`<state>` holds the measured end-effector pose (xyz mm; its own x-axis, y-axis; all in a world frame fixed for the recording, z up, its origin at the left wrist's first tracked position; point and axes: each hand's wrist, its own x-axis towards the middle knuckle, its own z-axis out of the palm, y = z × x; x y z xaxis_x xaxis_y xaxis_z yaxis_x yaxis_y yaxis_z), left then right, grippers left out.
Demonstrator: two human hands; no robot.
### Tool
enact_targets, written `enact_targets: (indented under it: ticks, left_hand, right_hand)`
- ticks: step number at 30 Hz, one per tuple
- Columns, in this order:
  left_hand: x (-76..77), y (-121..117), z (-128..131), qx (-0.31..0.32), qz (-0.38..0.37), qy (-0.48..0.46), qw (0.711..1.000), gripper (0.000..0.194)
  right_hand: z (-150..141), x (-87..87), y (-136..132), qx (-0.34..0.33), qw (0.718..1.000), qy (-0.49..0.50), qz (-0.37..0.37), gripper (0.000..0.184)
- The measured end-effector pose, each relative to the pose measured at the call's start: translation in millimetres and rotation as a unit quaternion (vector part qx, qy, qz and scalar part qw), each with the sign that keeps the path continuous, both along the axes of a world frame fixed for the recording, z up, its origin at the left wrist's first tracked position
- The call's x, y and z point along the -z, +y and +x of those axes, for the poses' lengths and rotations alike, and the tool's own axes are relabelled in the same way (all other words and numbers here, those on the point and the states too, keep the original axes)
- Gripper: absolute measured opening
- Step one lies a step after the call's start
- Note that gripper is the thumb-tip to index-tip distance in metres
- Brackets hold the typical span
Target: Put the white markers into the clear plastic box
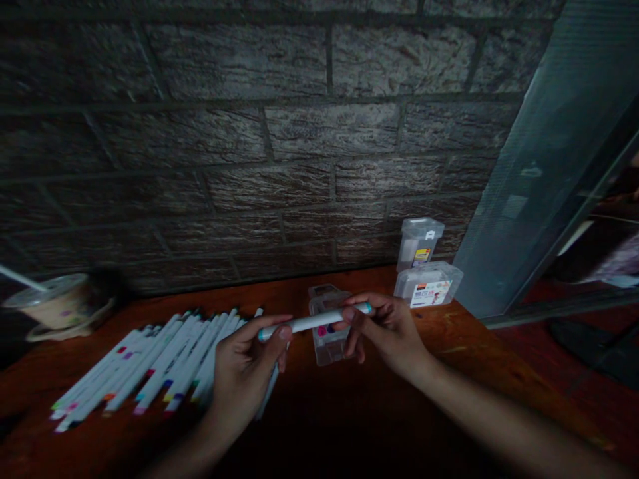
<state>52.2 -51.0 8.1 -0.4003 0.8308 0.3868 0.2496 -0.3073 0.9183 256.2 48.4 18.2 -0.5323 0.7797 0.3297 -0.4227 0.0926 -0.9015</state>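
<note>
Left hand (244, 362) and right hand (392, 336), nearest the head camera, pinch opposite ends of a teal-ended marker (309, 322), raised above the wooden table (479, 372). Behind it lies a clear case (332, 350); loose markers (194, 362) lie leftward.

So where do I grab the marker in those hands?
Probably its middle, from above: the white marker is slim, straight and only slightly tilted, and the left hand and right hand hold it near its ends, leaving the middle bare.
</note>
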Motion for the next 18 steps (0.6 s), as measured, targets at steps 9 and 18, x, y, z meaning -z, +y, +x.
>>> enact_targets:
  ticks: [9, 18]
  left_hand:
    - [10.5, 6.1, -5.9, 0.063, 0.036, -0.127, 0.989, 0.026]
    - [1.8, 4.9, -2.6, 0.071, 0.051, -0.191, 0.978, 0.027]
  right_hand:
    - [1.5, -6.7, -1.0, -0.017, 1.0, 0.018, -0.003, 0.027]
    - [2.1, -8.5, -1.5, -0.036, 0.998, 0.032, -0.033, 0.032]
